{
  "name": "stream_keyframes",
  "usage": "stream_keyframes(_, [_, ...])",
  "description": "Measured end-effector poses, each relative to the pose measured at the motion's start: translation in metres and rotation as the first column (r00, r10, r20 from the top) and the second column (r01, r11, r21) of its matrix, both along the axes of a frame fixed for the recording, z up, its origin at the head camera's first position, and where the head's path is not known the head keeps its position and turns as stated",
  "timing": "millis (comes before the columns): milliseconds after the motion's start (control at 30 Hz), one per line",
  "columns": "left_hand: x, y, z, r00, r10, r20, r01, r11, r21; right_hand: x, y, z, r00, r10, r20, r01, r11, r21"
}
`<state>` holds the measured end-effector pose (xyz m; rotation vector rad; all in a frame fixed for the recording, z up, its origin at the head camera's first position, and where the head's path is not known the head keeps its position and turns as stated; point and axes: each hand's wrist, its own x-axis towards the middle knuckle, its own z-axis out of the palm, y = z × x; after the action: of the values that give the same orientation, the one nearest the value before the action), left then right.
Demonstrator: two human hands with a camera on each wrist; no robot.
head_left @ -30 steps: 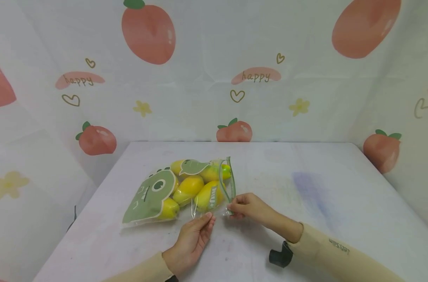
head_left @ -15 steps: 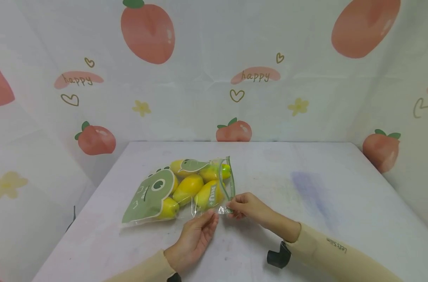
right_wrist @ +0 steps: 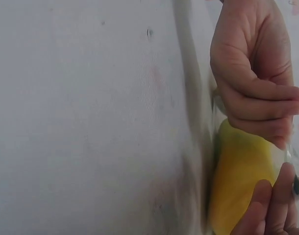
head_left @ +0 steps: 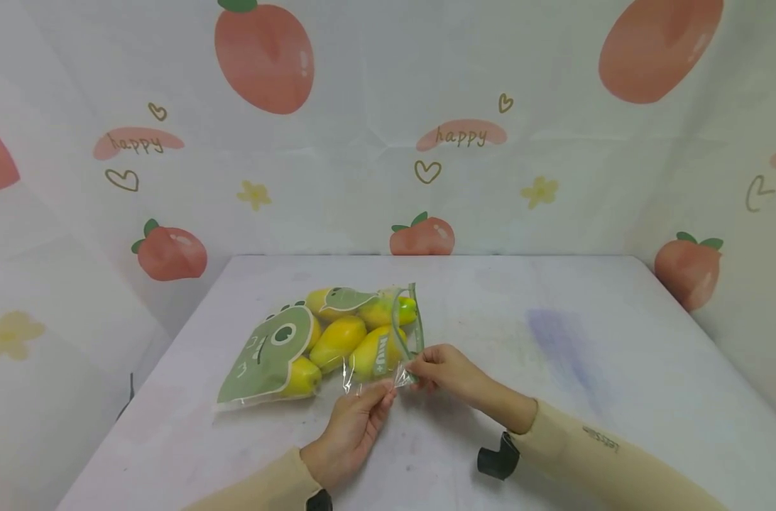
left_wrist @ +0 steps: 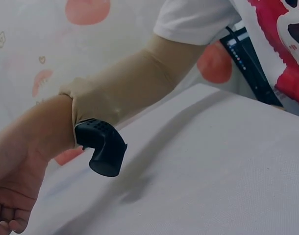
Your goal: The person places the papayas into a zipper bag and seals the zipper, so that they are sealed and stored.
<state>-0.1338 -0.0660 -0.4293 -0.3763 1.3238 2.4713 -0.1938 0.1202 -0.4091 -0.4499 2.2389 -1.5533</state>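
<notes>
A clear zip bag (head_left: 253,365) with a green cartoon face lies on the table, its zip end to the right. Inside are several yellow oblong fruits (head_left: 339,343), some with greenish ends. My left hand (head_left: 349,431) pinches the near side of the bag by its zip end. Just right of it, my right hand (head_left: 448,370) grips the near corner at the green zip strip (head_left: 419,333). Both hands show close together in the right wrist view, the left hand (right_wrist: 252,68) above and a yellow fruit (right_wrist: 242,181) behind. The left wrist view shows the right hand (left_wrist: 17,181), its fingertips cut off.
The white table (head_left: 490,291) extends right of the bag, with a faint purple stain (head_left: 560,355). A white fruit-print cloth (head_left: 356,184) hangs behind and at the sides. A black camera mount (head_left: 499,458) sits at my right wrist. A dark cable (head_left: 128,397) shows past the left edge.
My left hand has moved right and slightly up to the bag's near edge. My right hand has shifted slightly left along the zip end, and the gap between the hands has narrowed.
</notes>
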Motion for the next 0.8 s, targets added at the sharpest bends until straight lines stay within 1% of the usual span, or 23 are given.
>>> stream_keyframes(100, [-0.0001, -0.0002, 0.0003, 1.0, 0.007, -0.007, -0.007, 1.0, -0.006, -0.0023, -0.0031, 0.0021, 1.0, -0.02, -0.006, 0.02, 0.999, 0.025])
stream_keyframes(167, [-0.0007, 0.0001, 0.0005, 1.0, 0.016, -0.007, -0.016, 1.0, 0.006, -0.003, -0.0048, 0.0031, 1.0, -0.03, -0.005, 0.03, 0.999, 0.029])
stream_keyframes(233, [-0.0017, 0.0007, 0.0006, 1.0, 0.023, -0.008, -0.022, 0.999, 0.03, -0.0031, -0.0058, 0.0032, 0.999, -0.036, -0.007, 0.036, 0.999, 0.023])
stream_keyframes(333, [-0.0037, 0.002, 0.0002, 1.0, 0.016, -0.006, -0.015, 0.998, 0.067, -0.0023, -0.0062, 0.0023, 0.999, -0.044, -0.004, 0.044, 0.999, 0.001])
stream_keyframes(400, [-0.0047, 0.0028, -0.0004, 1.0, 0.0, -0.004, 0.0, 0.997, 0.078, -0.001, -0.006, 0.0017, 0.999, -0.045, -0.003, 0.045, 0.999, -0.008])
stream_keyframes(500, [-0.0055, 0.0038, -0.0007, 0.999, -0.033, -0.006, 0.033, 0.997, 0.072, 0.0014, -0.0058, 0.0011, 0.999, -0.044, -0.004, 0.044, 0.999, -0.014])
stream_keyframes(633, [-0.0057, 0.0046, -0.0006, 0.997, -0.079, -0.026, 0.08, 0.995, 0.058, 0.0041, -0.0063, 0.0005, 0.999, -0.042, -0.011, 0.042, 0.999, -0.01])
stream_keyframes(800, [-0.0066, 0.0033, 0.0016, 0.994, -0.11, -0.016, 0.11, 0.993, 0.032, 0.0041, -0.0071, -0.0002, 0.999, -0.039, -0.015, 0.039, 0.999, 0.005])
